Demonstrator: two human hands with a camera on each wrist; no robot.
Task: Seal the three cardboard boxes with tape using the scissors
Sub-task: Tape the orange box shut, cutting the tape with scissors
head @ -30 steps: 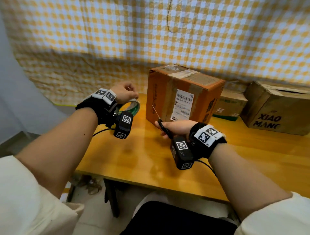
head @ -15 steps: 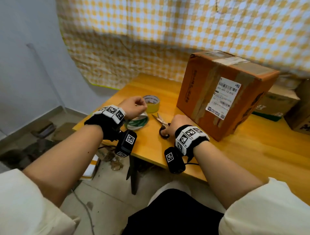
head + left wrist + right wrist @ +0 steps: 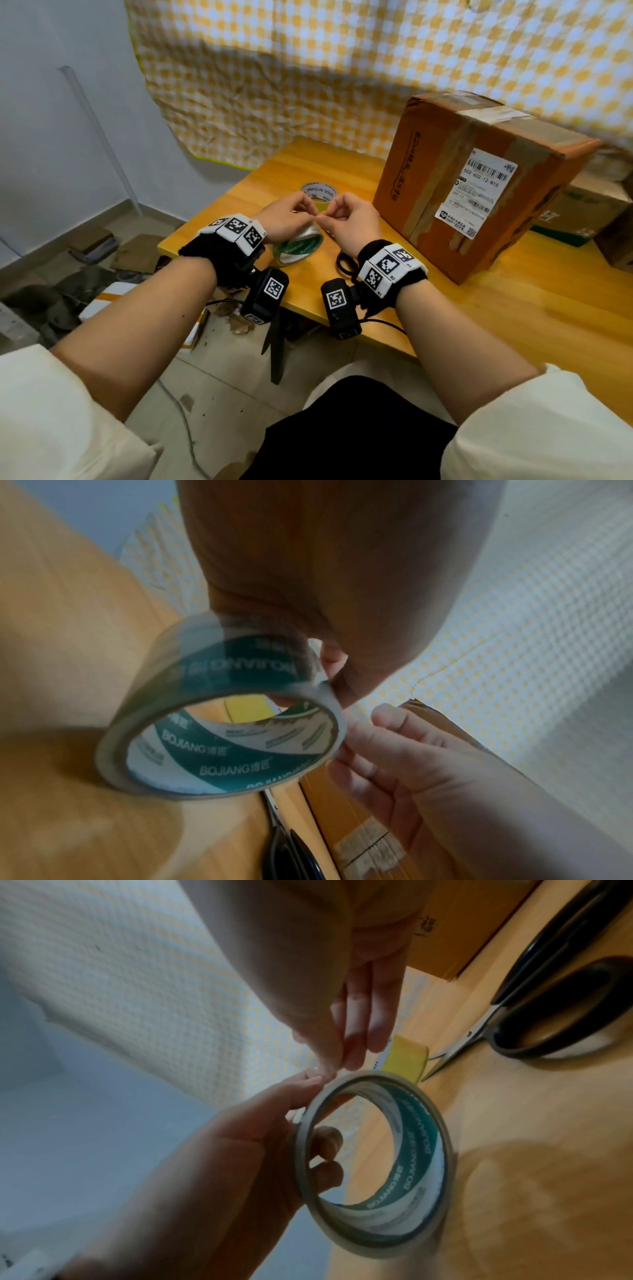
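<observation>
Wooden table (image 3: 513, 318): lge orange cardboard box (image 3: 472, 185) is stood upright on it, to the right of and beyond both hands, old tape strips seen over its top seam and down the near face by the shipping label. Two more boxes (image 3: 582, 212) are partly seen behind it at far right; whether they are sealed can't be told. Clear tape roll (image 3: 219, 729), green-printed core, is held on edge just above the table at its near left corner, between the hands, its open core turned roughly toward the wearer; box lies to its right. Left hand (image 3: 284, 219): fingers are curled round the roll's rim, two fingertips seen inside the core in the right wrist view. Right hand (image 3: 349, 219): thumb and forefinger are pinched together at the top of the roll's outer face, other fingers loosely bent; judged to be picking for the free tape end. Whether an end is already lifted can't be told, film too clear. Scissors (image 3: 548, 1001) are laid flat on the table just right of the roll, under the right wrist, black handles toward the wearer, blades pointed away toward a small yellow tape roll (image 3: 320, 193). Right hand is nearer the scissors, so the cut prob. falls to it. Next pull is judged to run rightward, toward the box.
</observation>
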